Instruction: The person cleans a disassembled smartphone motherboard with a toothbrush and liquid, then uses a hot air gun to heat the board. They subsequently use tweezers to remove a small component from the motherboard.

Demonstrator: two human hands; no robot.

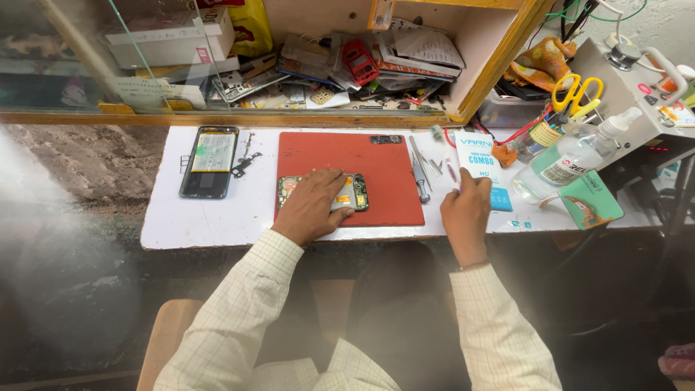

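Pressing flat from above, the left hand (313, 206) spreads its fingers over an opened phone (323, 193) lying on a red mat (376, 174); the circuit board shows just past the fingertips. The right hand (465, 211) has its fingers curled together on a white and blue packet (483, 168). A screwdriver (419, 179) lies between both hands.
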